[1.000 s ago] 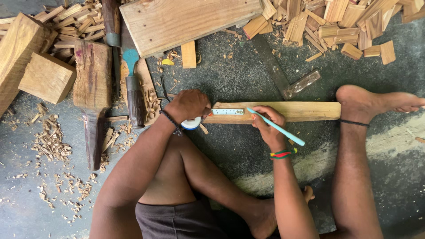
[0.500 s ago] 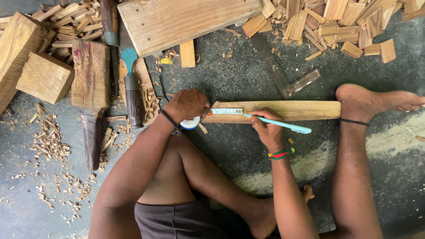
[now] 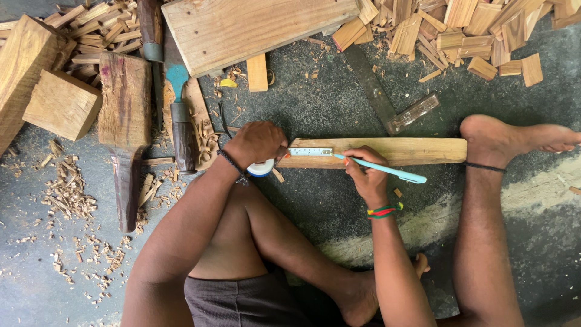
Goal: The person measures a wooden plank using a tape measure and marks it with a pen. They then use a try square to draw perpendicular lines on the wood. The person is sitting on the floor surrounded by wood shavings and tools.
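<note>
A long wooden strip (image 3: 411, 150) lies on the dark floor in front of me, its right end under my bare foot (image 3: 502, 138). My left hand (image 3: 257, 142) grips a white and blue tape measure case (image 3: 263, 168) at the strip's left end. The tape's blade (image 3: 310, 152) runs right along the wood. My right hand (image 3: 363, 175) holds a light blue pen (image 3: 387, 172), its tip touching the strip at the blade's end.
A wide plank (image 3: 254, 27) lies at the top. Wood blocks (image 3: 60, 103) and a blue-headed tool (image 3: 178, 115) sit to the left, a metal try square (image 3: 393, 103) above the strip, several offcuts (image 3: 472, 30) at top right, shavings (image 3: 66, 194) at left.
The pen has swung from a steep slant to nearly flat along the strip, and my right hand has shifted slightly. My left hand stays on the tape measure.
</note>
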